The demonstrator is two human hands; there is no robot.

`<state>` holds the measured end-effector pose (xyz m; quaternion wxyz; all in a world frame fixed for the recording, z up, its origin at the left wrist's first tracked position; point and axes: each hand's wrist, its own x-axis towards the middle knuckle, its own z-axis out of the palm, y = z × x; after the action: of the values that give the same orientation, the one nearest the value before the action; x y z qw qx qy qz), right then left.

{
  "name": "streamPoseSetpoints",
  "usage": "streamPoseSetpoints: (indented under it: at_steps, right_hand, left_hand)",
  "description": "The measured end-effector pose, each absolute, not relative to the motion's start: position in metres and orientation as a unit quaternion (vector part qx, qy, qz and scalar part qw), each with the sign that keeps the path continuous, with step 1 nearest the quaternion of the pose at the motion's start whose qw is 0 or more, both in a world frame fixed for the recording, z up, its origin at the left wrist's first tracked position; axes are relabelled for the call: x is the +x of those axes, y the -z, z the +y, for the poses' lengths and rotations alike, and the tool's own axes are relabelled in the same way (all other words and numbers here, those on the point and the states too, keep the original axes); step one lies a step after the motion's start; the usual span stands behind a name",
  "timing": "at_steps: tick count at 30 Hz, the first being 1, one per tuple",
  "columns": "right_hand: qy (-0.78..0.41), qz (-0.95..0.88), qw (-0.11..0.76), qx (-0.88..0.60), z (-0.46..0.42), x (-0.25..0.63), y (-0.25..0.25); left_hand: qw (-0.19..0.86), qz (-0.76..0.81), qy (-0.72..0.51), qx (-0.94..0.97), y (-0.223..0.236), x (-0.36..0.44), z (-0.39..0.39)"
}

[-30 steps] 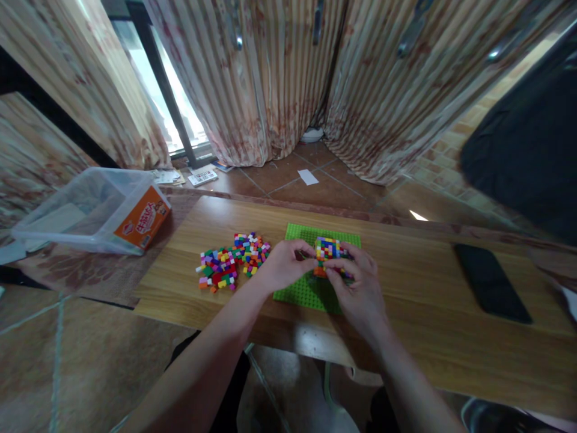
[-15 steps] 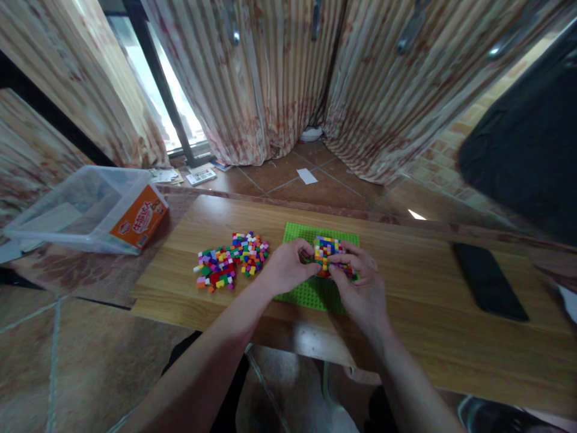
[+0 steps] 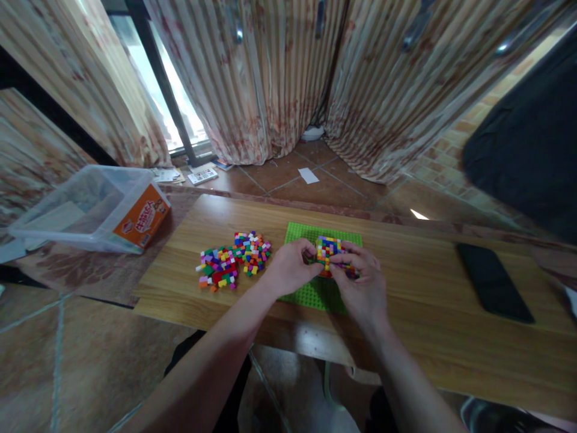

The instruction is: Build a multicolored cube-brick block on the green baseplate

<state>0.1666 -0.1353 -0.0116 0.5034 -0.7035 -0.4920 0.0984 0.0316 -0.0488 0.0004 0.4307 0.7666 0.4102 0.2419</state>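
A block of small multicoloured toy bricks (image 3: 327, 248) sits over a green studded baseplate (image 3: 315, 299) on the table. My left hand (image 3: 293, 266) is closed at the block's left side, with fingers curled and the thumb tip against its near left corner. From the right, my right hand (image 3: 363, 285) is closed round the block's near right part, its thumb and forefinger pressed close together at the front face. Both hands hide parts of the block, and whether a loose brick is between the fingertips cannot be made out.
Loose coloured bricks (image 3: 225, 264) lie in a heap left of the baseplate. A black phone (image 3: 493, 282) rests on the wooden table (image 3: 419, 313) at the right. On the floor to the left stands a clear plastic bin (image 3: 90, 234) with an orange label.
The whole view has shifted slightly, so everything appears a little further right. Both hands stay at the brick block in almost the same pose.
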Motion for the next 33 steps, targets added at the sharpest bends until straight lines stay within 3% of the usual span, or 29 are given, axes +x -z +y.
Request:
streamPoseSetpoints:
  at_steps: [15,21,25,33]
  right_hand:
    - [-0.079,-0.525,0.473,-0.704,-0.136,0.172,0.015]
    - [0.006,-0.524,0.508,-0.684,-0.141,0.170,0.008]
    - [0.054,-0.567,0.525,-0.632,-0.144,0.155,-0.001]
    - [-0.059,-0.695,0.455,-0.553,-0.133,0.099,0.013]
  left_hand:
    - [0.430,0.423,-0.222,0.766,-0.004,0.032,-0.053]
    - [0.456,0.406,-0.240,0.754,-0.007,0.022,-0.044]
    - [0.469,0.422,-0.304,0.714,-0.004,0.014,-0.030]
    - [0.456,0.479,-0.503,0.557,-0.012,-0.027,0.007]
